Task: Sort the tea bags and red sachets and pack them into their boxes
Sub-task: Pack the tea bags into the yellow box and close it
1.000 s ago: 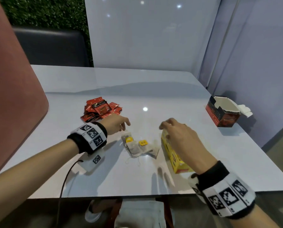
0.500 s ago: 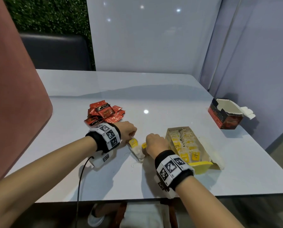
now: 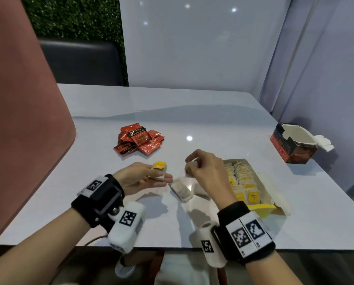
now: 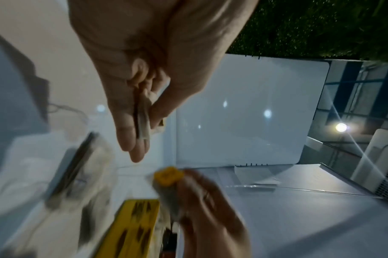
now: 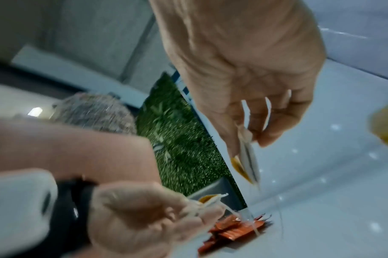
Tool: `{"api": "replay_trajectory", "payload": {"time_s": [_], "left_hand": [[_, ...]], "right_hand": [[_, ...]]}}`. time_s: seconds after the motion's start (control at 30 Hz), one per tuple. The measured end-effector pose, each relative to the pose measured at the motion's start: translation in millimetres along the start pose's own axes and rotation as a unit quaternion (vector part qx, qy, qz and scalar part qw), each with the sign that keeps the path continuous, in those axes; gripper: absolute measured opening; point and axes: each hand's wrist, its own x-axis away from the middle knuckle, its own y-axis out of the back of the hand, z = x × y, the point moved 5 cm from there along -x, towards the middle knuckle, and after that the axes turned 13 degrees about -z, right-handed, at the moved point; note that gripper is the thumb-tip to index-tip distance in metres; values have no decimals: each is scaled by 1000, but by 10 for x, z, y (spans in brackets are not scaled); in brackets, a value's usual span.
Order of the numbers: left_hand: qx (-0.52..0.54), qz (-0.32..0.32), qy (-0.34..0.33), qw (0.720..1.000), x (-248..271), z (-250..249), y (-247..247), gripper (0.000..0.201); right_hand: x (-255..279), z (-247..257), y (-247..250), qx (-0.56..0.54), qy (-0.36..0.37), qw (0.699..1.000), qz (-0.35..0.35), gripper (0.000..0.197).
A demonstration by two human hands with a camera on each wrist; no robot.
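My left hand [image 3: 158, 175] is raised above the table and pinches a tea bag [image 3: 159, 171] with a yellow tag between thumb and fingers. My right hand [image 3: 192, 166] hovers just to its right and pinches a second tea bag [image 5: 248, 158] by its edge, with the string trailing down. A few loose tea bags [image 3: 181, 190] lie on the table below both hands. The open yellow box [image 3: 263, 207], filled with rows of tea bags, lies just right of my right hand. A pile of red sachets [image 3: 139, 139] lies farther back on the left.
The open red box [image 3: 295, 148] stands near the table's right edge, its flaps up. A pink chair back [image 3: 24, 120] rises at the left of the white table [image 3: 213, 120]. Grey partition walls stand behind and to the right.
Both hands were down on the loose tea bags half a second ago. Each has since come up off the table with a tea bag in its fingers.
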Motion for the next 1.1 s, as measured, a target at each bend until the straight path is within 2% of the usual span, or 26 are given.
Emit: {"api": "replay_trajectory", "payload": {"time_s": [0.07, 0.13, 0.2, 0.23, 0.3, 0.33, 0.47, 0.57, 0.6, 0.73, 0.9, 0.97, 1.03, 1.1], "left_hand": [[1, 19, -8, 1000, 79, 118, -134, 23], [19, 30, -23, 999, 137, 170, -227, 26], [61, 39, -37, 997, 185, 189, -286, 29], [80, 42, -42, 995, 203, 199, -305, 32], [99, 40, -45, 993, 229, 223, -321, 36], [104, 36, -37, 993, 231, 248, -318, 36], [129, 25, 9, 991, 268, 335, -275, 36], [109, 24, 23, 993, 292, 341, -224, 36], [101, 33, 22, 994, 303, 325, -223, 37], [95, 57, 15, 994, 348, 273, -217, 39], [164, 74, 41, 983, 382, 245, -181, 23], [157, 43, 33, 986, 334, 241, -149, 19], [142, -2, 31, 989, 268, 257, -97, 22], [131, -32, 40, 990, 227, 279, -46, 23]], "right_hand": [[36, 189, -36, 78, 91, 993, -7, 18], [68, 252, -80, 66, 111, 991, -17, 14], [60, 157, -68, -59, 10, 996, -61, 9], [57, 74, -90, -141, -64, 986, -67, 12], [93, -48, -183, -261, -189, 945, -59, 18], [114, -79, -207, -279, -214, 934, -61, 20], [107, -24, -147, -325, -202, 920, -89, 22], [125, 33, -220, -439, -247, 864, -7, 18], [145, 31, -285, -440, -256, 861, 22, 18], [230, -49, -481, -289, -220, 931, 45, 24], [237, 44, -493, -206, -135, 966, 85, 21], [200, 113, -446, -169, -84, 977, 100, 15], [118, 121, -393, -132, -64, 985, 95, 6], [25, 61, -389, -6, -49, 993, 111, 15]]}}
